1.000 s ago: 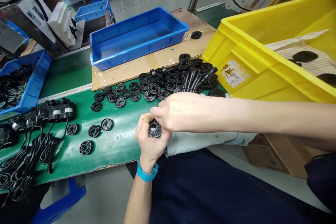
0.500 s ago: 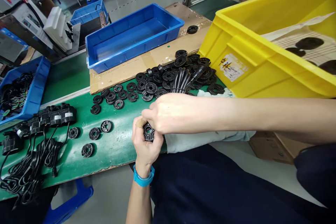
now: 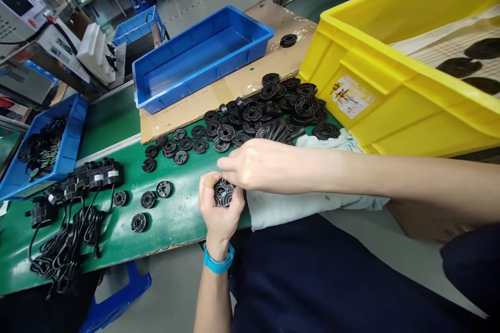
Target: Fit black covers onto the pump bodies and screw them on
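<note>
My left hand [image 3: 221, 205], with a blue band at the wrist, is wrapped round a black round part [image 3: 223, 192] with a curved-groove face and a hole in the centre. My right hand [image 3: 246, 164] is closed just above it, its fingertips at the part's upper edge. A bundled black cable [image 3: 277, 132], smeared by motion, sticks out past the far side of my right hand, which seems to grip it; the palm side is hidden. Beyond lies a heap of similar black grooved discs [image 3: 253, 114]. Several loose discs [image 3: 148, 199] lie to the left on the green bench.
A blue tray [image 3: 203, 83] rests on cardboard [image 3: 172, 122] at the back. A yellow bin [image 3: 351, 73] stands at right, beside a pale cloth [image 3: 289, 208]. At left are black housings with cables [image 3: 97, 174] and a blue bin of wired parts [image 3: 72, 138].
The view has shifted slightly, so the bench items sit further right. Both hands stay together at the grooved part, and the cable bundle has swung lower and blurred.
</note>
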The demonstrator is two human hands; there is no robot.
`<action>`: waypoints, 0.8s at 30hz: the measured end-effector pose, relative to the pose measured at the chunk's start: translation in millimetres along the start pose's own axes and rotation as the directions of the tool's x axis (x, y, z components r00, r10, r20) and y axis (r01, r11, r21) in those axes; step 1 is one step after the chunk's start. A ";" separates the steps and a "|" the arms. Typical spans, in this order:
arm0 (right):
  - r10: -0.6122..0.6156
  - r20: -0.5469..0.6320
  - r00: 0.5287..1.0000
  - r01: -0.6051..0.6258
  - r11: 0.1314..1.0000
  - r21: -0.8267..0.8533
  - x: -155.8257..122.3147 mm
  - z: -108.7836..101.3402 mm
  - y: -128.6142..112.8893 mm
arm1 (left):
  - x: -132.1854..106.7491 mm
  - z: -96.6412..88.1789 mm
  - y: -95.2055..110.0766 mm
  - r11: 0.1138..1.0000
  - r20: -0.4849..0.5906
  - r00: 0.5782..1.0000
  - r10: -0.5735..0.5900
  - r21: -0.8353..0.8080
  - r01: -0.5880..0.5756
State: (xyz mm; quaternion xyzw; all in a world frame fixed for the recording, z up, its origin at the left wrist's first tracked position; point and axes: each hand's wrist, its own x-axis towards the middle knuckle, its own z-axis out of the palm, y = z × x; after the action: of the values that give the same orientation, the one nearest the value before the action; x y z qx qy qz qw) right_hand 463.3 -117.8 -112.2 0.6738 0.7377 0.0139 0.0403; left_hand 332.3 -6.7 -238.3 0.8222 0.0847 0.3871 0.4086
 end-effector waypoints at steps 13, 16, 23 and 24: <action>0.541 -0.497 0.678 0.033 0.654 0.756 -19.0 91.5 -10.6 | 1.8 -3.9 3.7 0.994 0.036 0.995 -0.098 0.050 0.096; 0.623 -0.595 0.508 0.086 0.650 0.755 -12.9 104.5 -20.6 | 0.0 -3.4 3.4 0.993 0.025 0.995 -0.098 0.072 0.096; 0.615 -0.653 0.442 0.121 0.681 0.722 -12.4 119.6 -28.8 | -2.4 -6.9 1.6 0.994 0.083 0.992 -0.095 0.065 0.090; 0.630 -0.651 0.423 0.097 0.683 0.724 -12.7 119.8 -30.3 | -2.7 -8.1 1.4 0.995 0.094 0.992 -0.088 0.059 0.082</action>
State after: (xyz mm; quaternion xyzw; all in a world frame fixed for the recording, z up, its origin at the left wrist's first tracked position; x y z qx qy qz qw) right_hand 443.7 -137.2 -233.3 0.6508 0.4714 0.0962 -0.5874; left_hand 324.5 -3.9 -235.8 0.8465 0.1104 0.3267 0.4056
